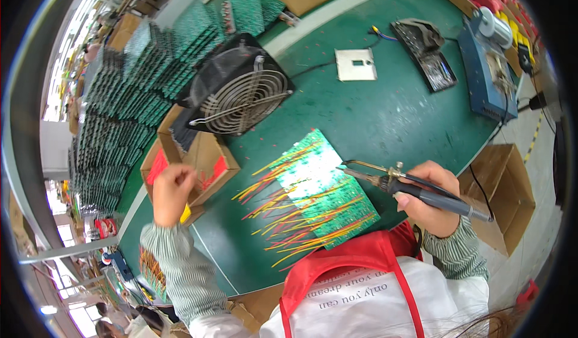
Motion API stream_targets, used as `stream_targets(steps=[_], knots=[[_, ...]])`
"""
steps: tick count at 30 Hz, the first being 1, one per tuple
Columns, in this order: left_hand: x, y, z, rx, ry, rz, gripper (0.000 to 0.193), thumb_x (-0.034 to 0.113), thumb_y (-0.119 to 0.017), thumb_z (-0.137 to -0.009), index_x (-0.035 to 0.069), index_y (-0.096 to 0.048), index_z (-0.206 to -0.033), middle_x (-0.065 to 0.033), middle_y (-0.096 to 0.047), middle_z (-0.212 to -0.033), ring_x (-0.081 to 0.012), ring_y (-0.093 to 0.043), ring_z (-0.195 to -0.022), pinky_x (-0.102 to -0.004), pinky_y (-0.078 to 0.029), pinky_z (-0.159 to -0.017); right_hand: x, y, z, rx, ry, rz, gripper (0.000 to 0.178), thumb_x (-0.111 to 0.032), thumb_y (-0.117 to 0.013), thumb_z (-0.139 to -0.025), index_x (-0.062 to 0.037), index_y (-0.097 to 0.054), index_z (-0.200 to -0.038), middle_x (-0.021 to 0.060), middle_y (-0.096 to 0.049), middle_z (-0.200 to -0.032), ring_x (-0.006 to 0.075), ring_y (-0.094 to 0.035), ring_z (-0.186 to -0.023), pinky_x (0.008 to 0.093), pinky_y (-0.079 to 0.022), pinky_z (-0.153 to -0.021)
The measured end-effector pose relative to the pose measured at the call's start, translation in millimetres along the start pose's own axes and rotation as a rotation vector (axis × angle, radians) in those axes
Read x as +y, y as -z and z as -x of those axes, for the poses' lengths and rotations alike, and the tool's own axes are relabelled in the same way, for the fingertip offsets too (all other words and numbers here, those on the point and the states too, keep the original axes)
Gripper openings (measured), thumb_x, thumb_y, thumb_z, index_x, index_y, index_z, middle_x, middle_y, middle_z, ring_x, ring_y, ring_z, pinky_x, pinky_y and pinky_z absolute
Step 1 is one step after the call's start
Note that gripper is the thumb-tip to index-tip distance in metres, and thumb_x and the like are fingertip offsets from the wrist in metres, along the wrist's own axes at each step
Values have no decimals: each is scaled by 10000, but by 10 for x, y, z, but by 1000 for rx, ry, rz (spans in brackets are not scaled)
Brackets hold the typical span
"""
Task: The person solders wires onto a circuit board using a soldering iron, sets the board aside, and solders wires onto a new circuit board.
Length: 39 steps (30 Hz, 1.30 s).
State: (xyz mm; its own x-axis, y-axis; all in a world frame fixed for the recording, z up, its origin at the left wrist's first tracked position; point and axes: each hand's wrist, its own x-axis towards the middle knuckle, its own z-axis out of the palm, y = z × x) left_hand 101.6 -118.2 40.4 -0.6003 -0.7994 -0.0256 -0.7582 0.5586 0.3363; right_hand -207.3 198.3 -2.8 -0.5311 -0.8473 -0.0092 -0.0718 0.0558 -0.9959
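Green circuit board lies flat on the green bench just in front of me, yellow & red wire leads fanning off its left side. My right hand, fingers clamped round the soldering iron, holds the tip at the board's right edge. My left hand, fingers curled together, is at the cardboard parts box, well apart from the board. Fan sits behind. Judging by the leads, wiring looks well along; joints at the tip's edge prob. remain, can't tell how many.
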Motion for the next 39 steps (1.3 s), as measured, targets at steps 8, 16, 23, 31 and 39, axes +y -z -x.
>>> stream_targets(steps=[8, 16, 23, 31, 39], knots=[[-243, -286, -792, 145, -113, -341, 222, 140, -713, -742, 45, -658, -935, -122, -619, -877, -294, -622, -805, -397, -491, -682, 37, -90, -54, 34, 0, 56, 236, -123, -768, -725, -12, -602, -850, 46, -640, -707, 87, -585, -609, 233, -457, -563], [-417, -466, -1022, 111, -118, -402, 220, 100, -690, -712, 48, -627, -917, -152, -609, -937, -351, -611, -892, -442, -488, -765, 41, -151, -174, 43, 4, 80, 235, -116, -766, -723, -14, -598, -853, 44, -640, -711, 85, -577, -603, 233, -454, -559], [-368, -435, -983, 156, -23, -211, 155, 110, -663, -751, 48, -680, -891, -167, -664, -898, -352, -626, -862, -422, -493, -752, 59, -168, -205, 43, 7, 79, 238, -110, -761, -724, -13, -595, -863, 42, -633, -701, 85, -570, -596, 232, -445, -550], [-473, -351, -962, 183, 16, -178, 165, 160, -656, -796, 73, -715, -924, -155, -679, -880, -335, -643, -812, -402, -502, -725, 24, -146, -160, 38, 16, 88, 242, -112, -760, -721, -10, -597, -868, 45, -632, -695, 92, -571, -592, 231, -445, -551], [-276, -224, -874, 125, 101, -86, 184, 182, -687, -802, 31, -713, -902, -135, -691, -775, -220, -664, -717, -330, -501, -664, -1, -115, -97, 47, 24, 64, 221, -93, -742, -716, -4, -600, -860, 53, -637, -695, 100, -579, -592, 235, -451, -558]])
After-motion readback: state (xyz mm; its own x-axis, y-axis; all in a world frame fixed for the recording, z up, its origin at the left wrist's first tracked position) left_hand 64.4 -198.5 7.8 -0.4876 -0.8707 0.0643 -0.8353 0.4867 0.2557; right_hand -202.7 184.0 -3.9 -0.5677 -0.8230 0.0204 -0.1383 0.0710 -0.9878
